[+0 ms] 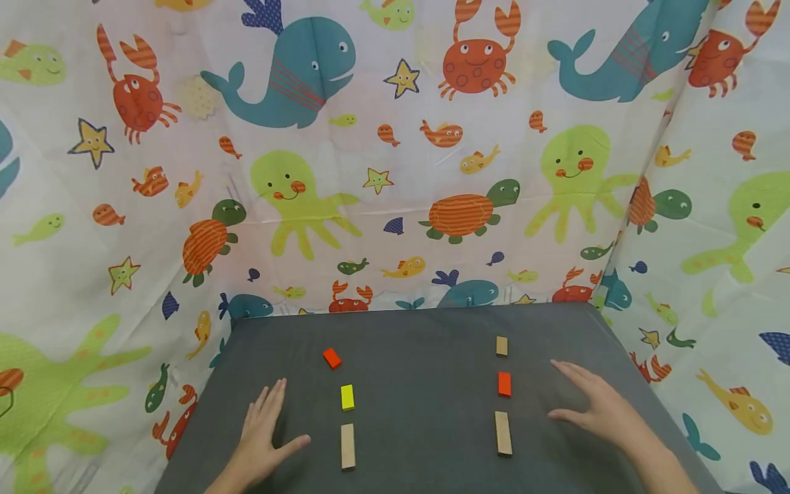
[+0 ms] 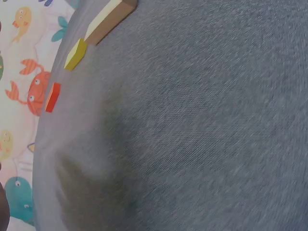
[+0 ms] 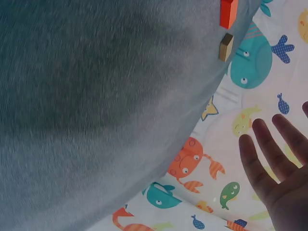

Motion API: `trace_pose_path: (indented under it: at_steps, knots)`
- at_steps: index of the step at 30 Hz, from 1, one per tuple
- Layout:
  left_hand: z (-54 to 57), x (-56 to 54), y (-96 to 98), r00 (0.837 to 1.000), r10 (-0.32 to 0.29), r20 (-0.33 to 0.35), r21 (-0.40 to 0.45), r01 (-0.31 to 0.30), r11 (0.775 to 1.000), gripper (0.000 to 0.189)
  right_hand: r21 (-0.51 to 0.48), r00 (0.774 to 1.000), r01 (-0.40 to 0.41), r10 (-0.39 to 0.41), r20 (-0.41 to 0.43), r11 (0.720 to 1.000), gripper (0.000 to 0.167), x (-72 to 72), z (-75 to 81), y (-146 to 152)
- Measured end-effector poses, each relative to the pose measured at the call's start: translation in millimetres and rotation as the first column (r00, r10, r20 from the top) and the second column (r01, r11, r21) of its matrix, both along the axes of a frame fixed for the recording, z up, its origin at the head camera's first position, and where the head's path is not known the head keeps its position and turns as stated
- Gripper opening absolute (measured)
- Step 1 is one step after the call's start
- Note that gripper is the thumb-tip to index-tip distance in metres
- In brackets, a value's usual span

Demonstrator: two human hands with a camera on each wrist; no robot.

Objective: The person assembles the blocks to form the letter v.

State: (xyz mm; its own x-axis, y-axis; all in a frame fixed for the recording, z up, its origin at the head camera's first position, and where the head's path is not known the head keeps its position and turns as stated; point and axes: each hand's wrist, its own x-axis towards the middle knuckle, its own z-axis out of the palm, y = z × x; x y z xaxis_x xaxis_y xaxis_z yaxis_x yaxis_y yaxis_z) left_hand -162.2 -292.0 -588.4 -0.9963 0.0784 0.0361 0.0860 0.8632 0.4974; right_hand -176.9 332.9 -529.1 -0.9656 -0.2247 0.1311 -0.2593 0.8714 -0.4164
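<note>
My left hand (image 1: 259,436) hovers over the table's left side, fingers straight and thumb spread, holding nothing. Nearest to it is a long plain wooden block (image 1: 348,446), with a yellow block (image 1: 348,397) behind that and a tilted red block (image 1: 332,358) farthest back. My right hand (image 1: 595,405) is over the right side, fingers extended and thumb apart, touching no block. To its left stand a long wooden block (image 1: 503,433), a red block (image 1: 505,384) and a small wooden block (image 1: 502,346), in a rough column. In the right wrist view, that hand's fingers (image 3: 274,159) are spread.
A dark grey cloth-covered table (image 1: 426,398) lies under both hands. Behind it and along both sides hangs a white curtain (image 1: 395,261) printed with sea animals, meeting the table's far edge.
</note>
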Motion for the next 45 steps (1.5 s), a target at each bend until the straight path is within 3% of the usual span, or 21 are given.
trace_pose_path:
  at_steps: [7,13,20,30,40,45]
  knots:
    - [-1.6,0.7,7.1,0.999,-0.005,0.047,0.031,0.004,1.000,0.114,-0.066,0.999,-0.029,0.028,-0.020,0.997,0.091,0.5,-12.2,-12]
    - [-7.6,-0.4,14.9,0.991,-0.030,0.127,0.146,0.011,0.989,0.112,-0.094,1.000,-0.023,0.022,-0.014,0.995,0.086,4.0,-25.7,-21]
    - [-14.2,1.3,23.9,0.973,-0.027,0.230,0.178,-0.014,0.984,0.112,-0.182,0.998,-0.015,0.028,0.064,0.983,0.084,1.9,-36.7,-39]
    - [-26.1,3.0,36.5,0.979,-0.104,0.173,0.250,0.058,0.966,0.110,-0.224,0.987,-0.012,0.047,0.151,0.975,0.088,3.6,-49.8,-56]
    - [-33.4,2.1,51.4,0.933,-0.283,0.223,0.345,0.195,0.918,0.095,-0.263,0.985,-0.024,0.067,0.156,0.965,0.086,4.8,-66.1,-68]
    - [-38.6,-0.2,54.7,0.911,-0.348,0.219,0.350,0.260,0.900,0.090,-0.232,0.973,-0.023,0.075,0.217,0.972,0.092,3.3,-67.9,-70]
